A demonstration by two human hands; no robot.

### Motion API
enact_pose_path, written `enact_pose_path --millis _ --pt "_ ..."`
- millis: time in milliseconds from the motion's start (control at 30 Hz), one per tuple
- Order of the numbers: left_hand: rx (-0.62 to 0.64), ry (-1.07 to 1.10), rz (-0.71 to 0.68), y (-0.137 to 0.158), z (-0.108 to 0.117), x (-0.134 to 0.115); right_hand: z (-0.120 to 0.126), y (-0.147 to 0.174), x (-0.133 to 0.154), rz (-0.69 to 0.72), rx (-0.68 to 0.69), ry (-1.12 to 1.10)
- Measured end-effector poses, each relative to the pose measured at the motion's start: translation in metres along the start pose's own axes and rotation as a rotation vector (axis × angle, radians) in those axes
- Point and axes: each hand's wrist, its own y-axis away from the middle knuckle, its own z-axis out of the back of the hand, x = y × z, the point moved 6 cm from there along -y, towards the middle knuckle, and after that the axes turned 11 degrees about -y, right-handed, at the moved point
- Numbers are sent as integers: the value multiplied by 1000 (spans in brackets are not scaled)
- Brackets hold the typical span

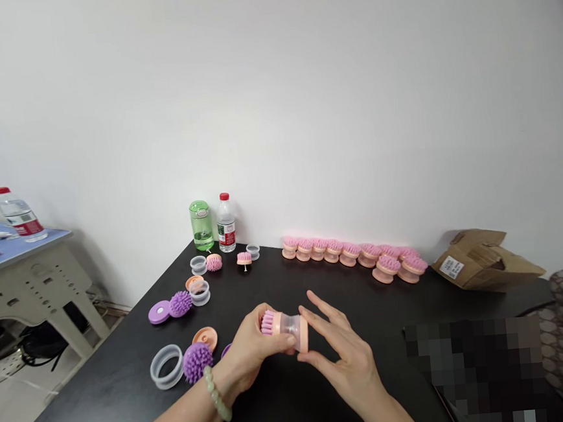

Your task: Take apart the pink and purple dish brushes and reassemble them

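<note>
My left hand (257, 343) wraps round a scrub brush (290, 327) with pink bristles, a see-through middle and a peach cap. It is held sideways over the table, bristles to the left. My right hand (344, 352) has its thumb and a finger at the rim of the peach cap, the other fingers stretched out. Left of my hands lie a purple bristle head (197, 362), a clear ring (167, 367) and a peach cap (206, 338). Farther back are another purple bristle head (180, 303), a purple cap (159, 312) and a clear ring (199, 293).
Several pink brushes (349, 254) stand along the wall on the black table (109, 380). Two small pink bristle heads, one here (244, 258), lie near a green bottle (201, 227) and a water bottle (226, 223). A brown paper bag (480, 260) sits at the right.
</note>
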Motion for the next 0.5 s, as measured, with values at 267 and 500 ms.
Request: enact_pose_path --millis 267,500 --pt "182 75 174 1 -10 13 5 -10 12 77 181 -86" --pt "35 -265 -133 2 3 -9 4 -5 -4 -188 63 -172"
